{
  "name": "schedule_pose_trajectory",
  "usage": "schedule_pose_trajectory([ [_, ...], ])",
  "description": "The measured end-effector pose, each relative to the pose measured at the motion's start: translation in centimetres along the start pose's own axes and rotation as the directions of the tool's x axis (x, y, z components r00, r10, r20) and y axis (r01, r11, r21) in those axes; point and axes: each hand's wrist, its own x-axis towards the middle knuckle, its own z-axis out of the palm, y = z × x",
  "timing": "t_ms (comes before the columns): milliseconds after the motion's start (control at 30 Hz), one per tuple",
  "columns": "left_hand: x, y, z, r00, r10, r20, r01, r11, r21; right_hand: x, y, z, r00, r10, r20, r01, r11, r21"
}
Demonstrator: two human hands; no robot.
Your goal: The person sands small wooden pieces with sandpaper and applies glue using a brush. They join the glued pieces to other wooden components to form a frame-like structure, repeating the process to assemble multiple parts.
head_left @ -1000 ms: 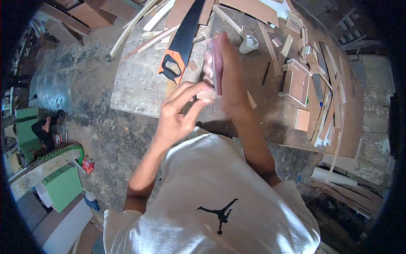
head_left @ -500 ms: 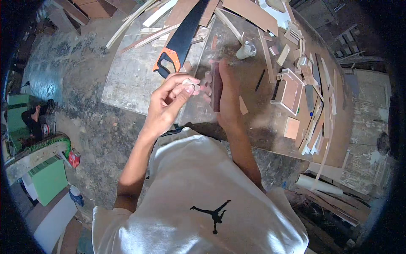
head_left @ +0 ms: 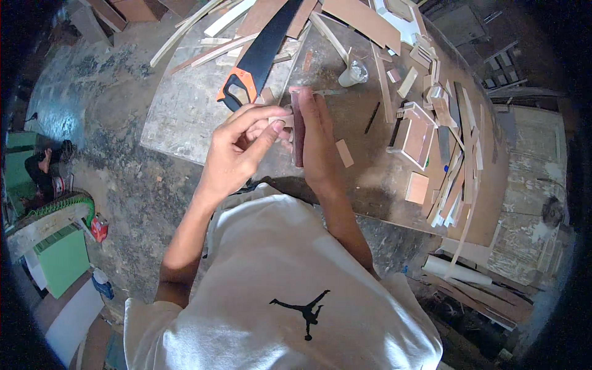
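Observation:
Pinched between the thumb and fingers of my left hand [head_left: 233, 148] is a small pale wooden piece [head_left: 279, 121]. My right hand [head_left: 322, 139] grips a sanding block [head_left: 299, 135] with a reddish-brown face, held upright on its long side. That face meets or nearly meets the end of the wooden piece; the exact contact is hidden by my fingers. Both hands are over the near part of the workbench [head_left: 185, 123]. Just beyond my left hand lies a handsaw [head_left: 262, 55] with an orange and black handle.
A cloudy plastic cup [head_left: 353, 75] stands beyond my right hand. To the right are a black pencil-like stick [head_left: 372, 117], a small open wooden box frame [head_left: 412, 135], a square wood piece [head_left: 417, 187] and stacked strips [head_left: 459, 179]. Boards [head_left: 364, 24] lie at the back.
My right hand has brought the sanding block left, up against or very near the wooden piece. My left hand keeps its pinch. The whole view has shifted slightly.

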Motion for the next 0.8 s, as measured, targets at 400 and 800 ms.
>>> schedule_pose_trajectory([
  [400,-0.6,0.3,0.2,0.966,0.252,-0.055,-0.217,0.907,0.36,-0.7,-0.3,0.6,1.0,-0.031,-0.005,0.031,1.0,0.007],
  [800,-0.9,-0.7,1.1,0.935,0.352,-0.04,-0.295,0.836,0.463,-1.0,0.0,1.3,0.999,-0.048,0.005,0.045,0.962,0.269],
])
